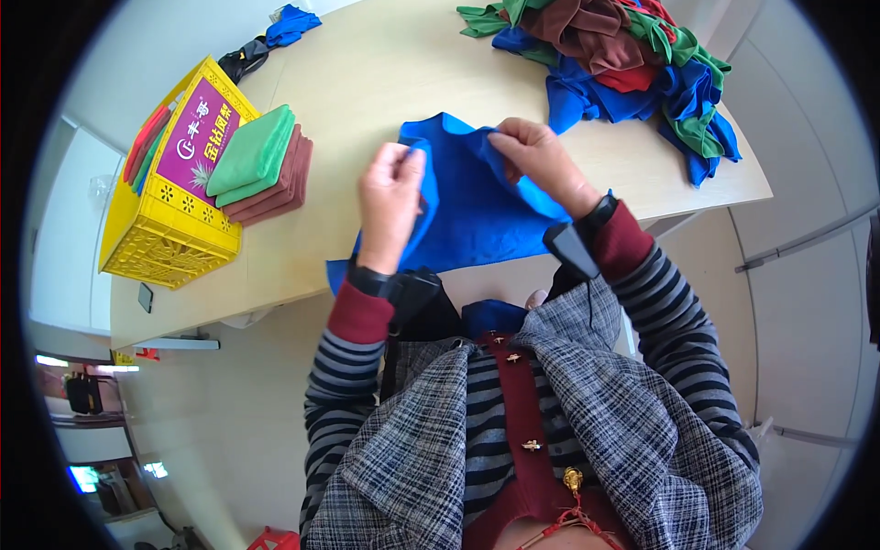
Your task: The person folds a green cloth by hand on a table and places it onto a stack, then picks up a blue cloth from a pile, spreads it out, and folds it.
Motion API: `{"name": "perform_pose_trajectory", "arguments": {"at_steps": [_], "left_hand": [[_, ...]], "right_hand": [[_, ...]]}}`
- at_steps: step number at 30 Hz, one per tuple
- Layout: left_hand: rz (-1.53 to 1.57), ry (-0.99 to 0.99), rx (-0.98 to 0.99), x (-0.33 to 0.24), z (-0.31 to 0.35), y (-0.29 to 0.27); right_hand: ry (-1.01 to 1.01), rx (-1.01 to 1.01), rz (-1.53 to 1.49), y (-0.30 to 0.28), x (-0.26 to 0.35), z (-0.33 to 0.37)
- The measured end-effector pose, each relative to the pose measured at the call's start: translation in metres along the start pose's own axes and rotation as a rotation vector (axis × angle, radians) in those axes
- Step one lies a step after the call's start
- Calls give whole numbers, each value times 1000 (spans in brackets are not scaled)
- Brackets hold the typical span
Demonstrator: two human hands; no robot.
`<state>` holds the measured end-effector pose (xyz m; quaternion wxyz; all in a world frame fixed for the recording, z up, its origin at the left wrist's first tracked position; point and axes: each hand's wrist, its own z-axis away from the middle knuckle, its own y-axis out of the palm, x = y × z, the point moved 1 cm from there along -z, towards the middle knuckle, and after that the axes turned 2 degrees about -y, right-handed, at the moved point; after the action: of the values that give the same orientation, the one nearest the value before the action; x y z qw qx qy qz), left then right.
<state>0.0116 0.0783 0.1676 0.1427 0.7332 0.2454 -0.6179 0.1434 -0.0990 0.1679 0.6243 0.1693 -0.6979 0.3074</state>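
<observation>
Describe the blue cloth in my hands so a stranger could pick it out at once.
Find the pale table, with a yellow plastic crate on the left and a heap of mixed cloths at the far right. Between them, at the near edge, your left hand and right hand hold the blue cloth. It is spread open, while the heap's blue cloths lie crumpled.

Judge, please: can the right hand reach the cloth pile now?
Probably yes: the cloth pile lies close to the right hand, with nothing standing between them, but the hand would likely need to release the blue cloth first.
</observation>
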Motion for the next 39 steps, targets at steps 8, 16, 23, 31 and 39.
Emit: {"name": "perform_pose_trajectory", "arguments": {"at_steps": [8,16,23,31,39], "left_hand": [[-101,167,-69,20,9,37],[-244,325,-112,20,16,38],[-436,498,-132,17,25,38],[-547,619,-59,13,33,38],[-461,119,52,34,-42,14]], "right_hand": [[-201,-103,198,35,2,17],[-393,-117,464,41,9,28],[-471,-2,355,39,3,25],[53,220,-217,33,-5,22],[97,195,-141,5,-17,34]]}}
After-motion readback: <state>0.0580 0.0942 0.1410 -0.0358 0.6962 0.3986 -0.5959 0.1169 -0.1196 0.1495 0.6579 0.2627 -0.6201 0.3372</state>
